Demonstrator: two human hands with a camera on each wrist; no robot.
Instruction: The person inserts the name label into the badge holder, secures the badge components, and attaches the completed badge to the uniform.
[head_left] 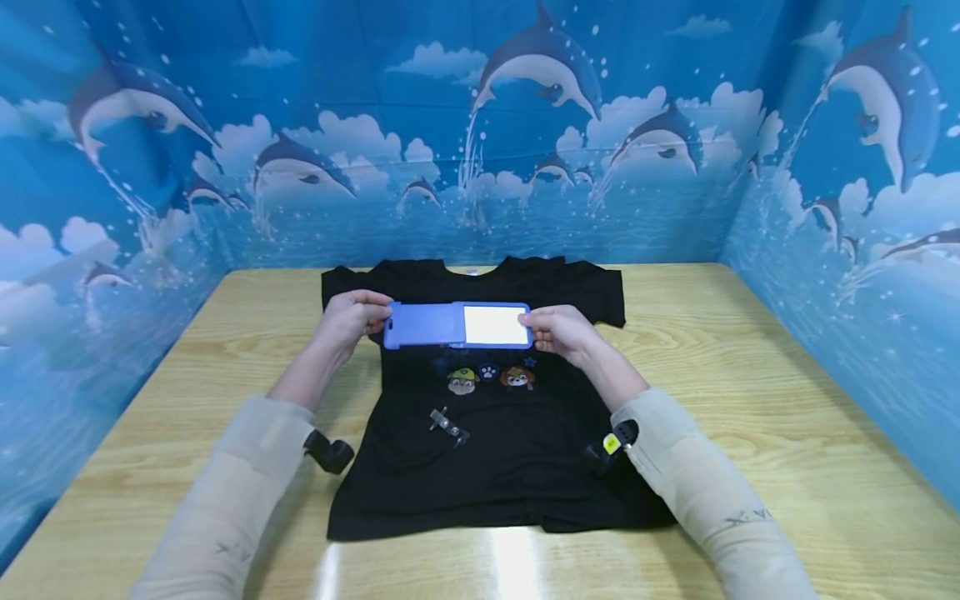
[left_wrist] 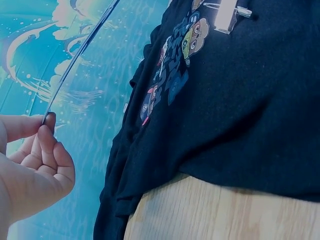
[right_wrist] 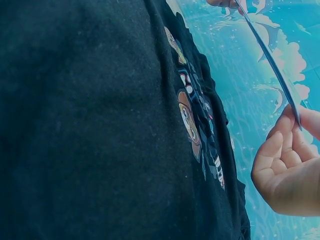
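Observation:
A blue card holder (head_left: 424,324) is stretched out lengthwise over a black T-shirt (head_left: 465,475), its right half framing a white panel (head_left: 491,325). My left hand (head_left: 347,323) pinches the holder's left end between thumb and fingers. At the opposite end, my right hand (head_left: 564,332) pinches the edge beside the white panel. Both wrist views show the holder edge-on as a thin strip (right_wrist: 272,62), raised above the shirt. Below the shirt's printed cartoon dogs (head_left: 517,377) lies a clear strap clip (head_left: 448,426) with metal parts, touched by neither hand.
The T-shirt lies spread on a light wooden table (head_left: 750,375), neck toward the back. A blue curtain (head_left: 360,225) printed with dolphins stands behind the table and along both sides. Small dark cameras (head_left: 330,454) are strapped at both wrists.

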